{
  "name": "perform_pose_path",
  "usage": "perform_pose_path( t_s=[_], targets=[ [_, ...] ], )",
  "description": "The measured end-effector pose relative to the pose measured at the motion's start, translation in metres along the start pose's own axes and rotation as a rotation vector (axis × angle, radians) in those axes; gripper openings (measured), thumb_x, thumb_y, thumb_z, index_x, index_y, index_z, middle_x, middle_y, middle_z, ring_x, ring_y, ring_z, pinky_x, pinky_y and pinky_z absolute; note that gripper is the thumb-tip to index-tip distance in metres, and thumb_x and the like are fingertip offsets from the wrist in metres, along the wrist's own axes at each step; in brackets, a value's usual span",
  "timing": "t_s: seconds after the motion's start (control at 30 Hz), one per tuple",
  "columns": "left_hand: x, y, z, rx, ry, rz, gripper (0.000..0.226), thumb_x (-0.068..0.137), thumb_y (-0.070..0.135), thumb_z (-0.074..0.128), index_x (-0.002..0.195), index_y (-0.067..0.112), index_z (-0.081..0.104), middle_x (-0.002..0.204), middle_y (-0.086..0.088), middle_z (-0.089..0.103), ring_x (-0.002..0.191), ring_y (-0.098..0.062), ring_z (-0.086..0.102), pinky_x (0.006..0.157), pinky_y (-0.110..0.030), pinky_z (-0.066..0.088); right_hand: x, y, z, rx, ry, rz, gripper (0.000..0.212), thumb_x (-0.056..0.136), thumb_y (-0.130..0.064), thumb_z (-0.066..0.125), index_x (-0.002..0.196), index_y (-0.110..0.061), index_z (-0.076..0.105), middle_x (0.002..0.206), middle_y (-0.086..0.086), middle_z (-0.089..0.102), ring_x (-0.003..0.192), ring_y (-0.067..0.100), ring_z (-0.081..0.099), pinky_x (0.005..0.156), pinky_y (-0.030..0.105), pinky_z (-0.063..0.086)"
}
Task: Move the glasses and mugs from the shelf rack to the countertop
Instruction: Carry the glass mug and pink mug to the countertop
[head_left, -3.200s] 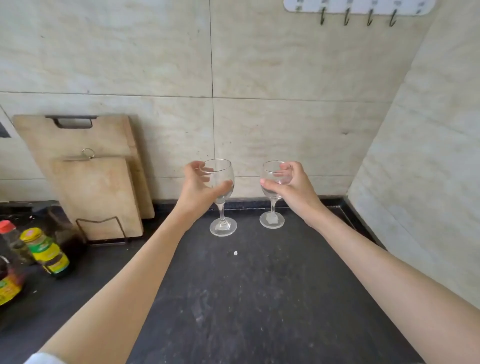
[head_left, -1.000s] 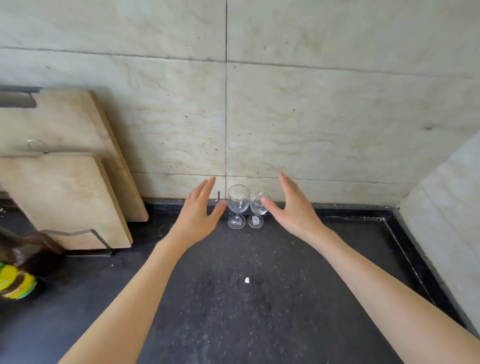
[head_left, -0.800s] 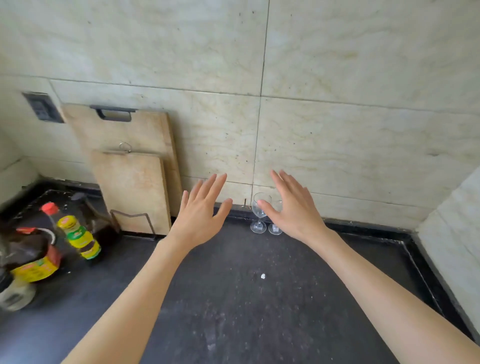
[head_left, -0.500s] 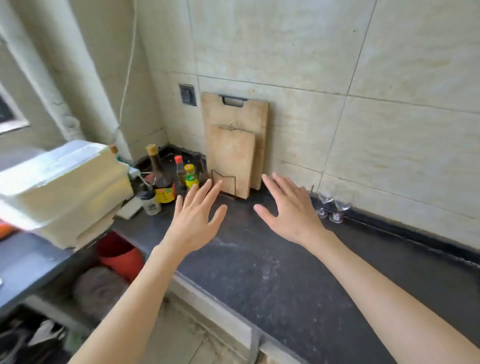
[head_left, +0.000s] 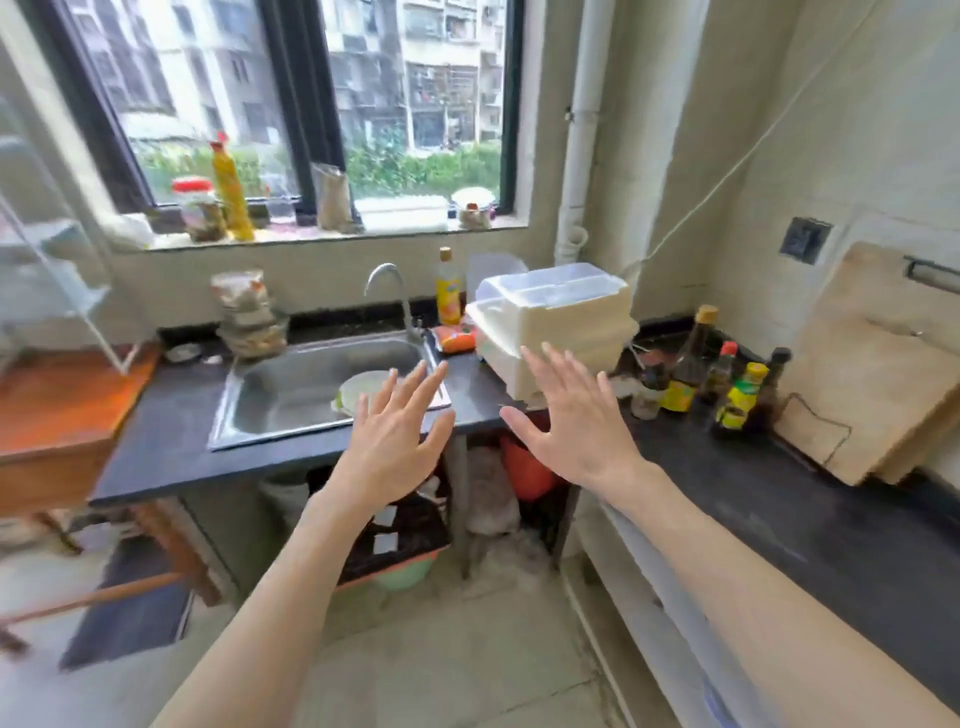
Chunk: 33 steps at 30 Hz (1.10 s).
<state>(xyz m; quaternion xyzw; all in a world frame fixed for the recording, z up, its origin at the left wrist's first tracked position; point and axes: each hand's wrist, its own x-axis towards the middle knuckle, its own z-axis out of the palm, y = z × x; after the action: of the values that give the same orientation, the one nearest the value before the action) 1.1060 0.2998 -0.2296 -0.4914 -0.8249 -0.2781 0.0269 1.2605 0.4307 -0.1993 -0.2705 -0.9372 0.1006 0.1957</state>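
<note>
Both hands were empty and spread wide, palms forward — the left hand (head_left: 396, 435) hung over the near edge of the sink (head_left: 291, 395), the right hand (head_left: 574, 423) in front of the white foam box (head_left: 558, 325) on the bench (head_left: 779, 499). No glass or mug showed clearly anywhere in view. At the far left a white wire shelf rack (head_left: 57, 280) stood blurred on an orange table (head_left: 62, 410), and what it held could not be made out; that seemed the likeliest place for the remaining glasses and mugs.

The step in hand looked like the trip to the rack for another pair. To do it well, the head should settle on the rack first, so the blurred shelves come clear before either hand closes. One piece per hand — a glass by its bowl or stem, a mug by its handle or body — lifted straight clear of the wire, would likely keep rims from knocking. The bare stretch of bench at the near right, past the sauce bottles (head_left: 727, 384) and cutting boards (head_left: 872, 374), offered open room to set them down.
</note>
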Motion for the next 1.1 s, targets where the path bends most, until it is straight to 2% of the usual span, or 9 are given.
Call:
perform_pose_path(
  t_s=[0.3,0.47,0.63,0.93,1.1],
  targets=[
    [-0.071,-0.231,-0.147,0.122,0.08,-0.233,0.054,0.094,0.047,0.027,0.145,0.037,0.011,0.157,0.006,0.013,0.145,-0.02,0.001,0.113,-0.051,-0.001,0.087,-0.246,0.114,0.146,-0.066,-0.284,0.069,0.087,-0.055,0.042,0.146,-0.028,0.017,0.157,0.002,0.018,0.145,0.02,0.01,0.116,0.053,0.008],
    [-0.099,-0.336,-0.203,0.199,0.133,-0.332,0.055,0.092,0.05,0.025,0.144,0.04,0.012,0.157,0.007,0.014,0.145,-0.02,0.001,0.113,-0.05,-0.001,0.13,-0.353,0.168,0.206,-0.086,-0.361,0.069,0.087,-0.055,0.042,0.146,-0.03,0.015,0.157,0.002,0.018,0.145,0.022,0.011,0.116,0.052,0.009],
    [-0.097,-0.412,-0.239,0.215,0.158,-0.434,0.055,0.092,0.052,0.024,0.144,0.041,0.01,0.157,0.008,0.012,0.144,-0.018,-0.005,0.113,-0.047,-0.006,0.182,-0.425,0.212,0.221,-0.111,-0.43,0.07,0.087,-0.054,0.044,0.146,-0.029,0.016,0.156,0.003,0.019,0.144,0.024,0.013,0.116,0.052,0.011],
    [-0.038,-0.554,-0.288,0.246,0.164,-0.566,0.055,0.093,0.052,0.024,0.144,0.039,0.01,0.157,0.007,0.01,0.144,-0.018,-0.004,0.116,-0.05,-0.001,0.311,-0.528,0.289,0.281,-0.14,-0.501,0.07,0.088,-0.054,0.043,0.147,-0.029,0.015,0.156,0.003,0.019,0.145,0.024,0.011,0.116,0.051,0.009],
    [0.015,-0.624,-0.323,0.227,0.25,-0.534,0.055,0.091,0.053,0.024,0.143,0.042,0.009,0.157,0.011,0.012,0.144,-0.014,-0.002,0.116,-0.044,-0.004,0.399,-0.575,0.31,0.301,-0.111,-0.52,0.07,0.089,-0.052,0.044,0.147,-0.026,0.015,0.155,0.004,0.022,0.144,0.023,0.013,0.117,0.049,0.014]
  ],
)
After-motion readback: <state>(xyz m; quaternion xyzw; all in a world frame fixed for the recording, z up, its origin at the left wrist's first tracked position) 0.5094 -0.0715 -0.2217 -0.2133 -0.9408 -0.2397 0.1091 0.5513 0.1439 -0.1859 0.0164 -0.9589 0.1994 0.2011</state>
